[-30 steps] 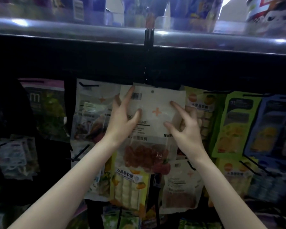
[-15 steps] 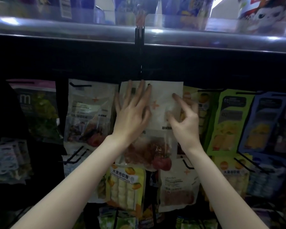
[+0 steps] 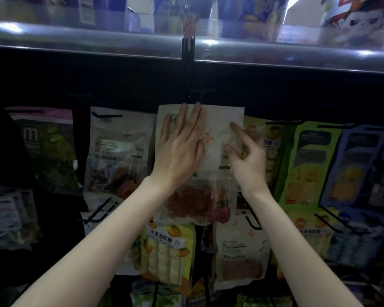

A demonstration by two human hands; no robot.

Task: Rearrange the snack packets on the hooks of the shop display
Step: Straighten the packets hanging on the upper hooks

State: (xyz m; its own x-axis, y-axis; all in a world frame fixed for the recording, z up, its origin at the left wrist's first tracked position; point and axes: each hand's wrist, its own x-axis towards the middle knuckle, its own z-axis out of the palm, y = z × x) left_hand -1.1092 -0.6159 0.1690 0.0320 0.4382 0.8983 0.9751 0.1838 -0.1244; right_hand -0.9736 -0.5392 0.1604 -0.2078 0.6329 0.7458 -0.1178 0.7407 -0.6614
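A white snack packet (image 3: 217,129) with an orange cross and red dried fruit in its clear lower window hangs in the top row of the dark display, at the centre. My left hand (image 3: 180,149) lies flat on its upper left part, fingers straight and reaching the top edge. My right hand (image 3: 246,160) pinches the packet's right side between thumb and forefinger. The hook behind the packet is hidden by the packet and my hands.
A similar white packet (image 3: 120,149) hangs to the left, yellow-green (image 3: 306,165) and blue (image 3: 355,165) packets to the right. A yellow fruit-roll packet (image 3: 166,253) and another white one (image 3: 239,255) hang in the row below. A metal shelf edge (image 3: 87,43) runs overhead. Bare black hooks (image 3: 98,213) stick out lower left.
My left hand slid from the packet's left edge onto its front and now presses flat. The packet moved up and back toward the display; my right hand stayed on its right side.
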